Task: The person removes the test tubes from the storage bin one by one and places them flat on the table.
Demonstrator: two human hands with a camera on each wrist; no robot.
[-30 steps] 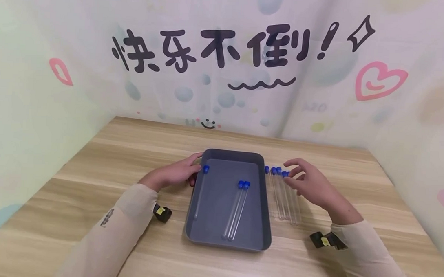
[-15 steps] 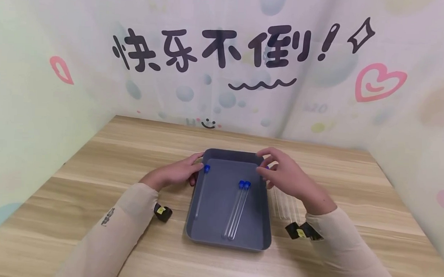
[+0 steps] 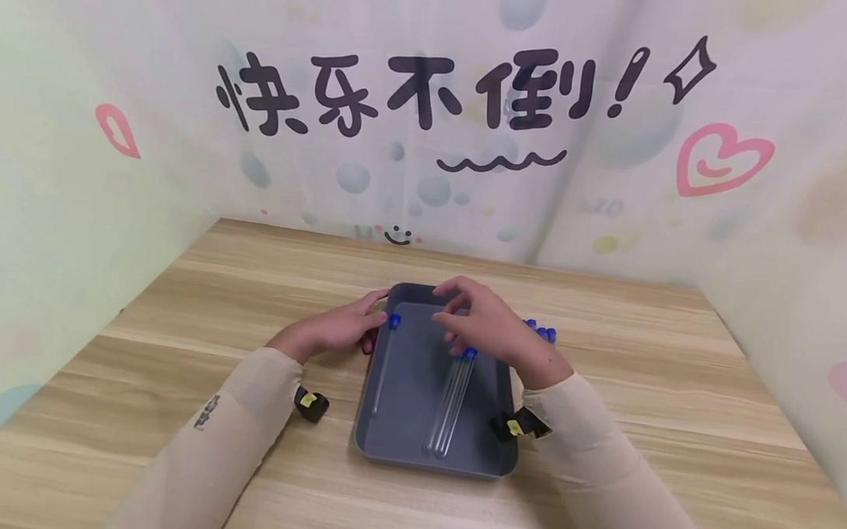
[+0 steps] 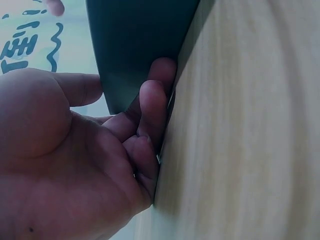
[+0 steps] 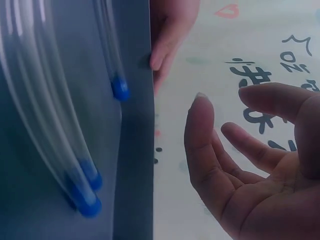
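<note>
Left hand [image 3: 333, 327]: you grip the left edge of the smooth grey tray [image 3: 405, 388], fingers bent, thumb at the rim.
Right hand [image 3: 490, 320]: your fingers curve loosely, spread from the thumb, above the tray's far right part.
Lone tube [image 3: 385, 368]: clear, slender, blue-capped, along the tray's left edge.
Paired tubes [image 3: 449, 409]: side by side, rounded ends toward the near edge.
Blue caps [image 3: 542, 332]: beyond the right edge, on the wood-grained desk [image 3: 645, 342].

The tray [image 3: 405, 381] rests on the bench [image 3: 678, 406], before the backdrop [image 3: 412, 186]. Inside: 1 tube [image 3: 385, 372] left, 2 tubes [image 3: 456, 404] right of it. Caps [image 3: 542, 333] lie right of the tray. Left hand [image 3: 339, 329]: against the tray's left side. Right hand [image 3: 487, 323]: over the tray.
</note>
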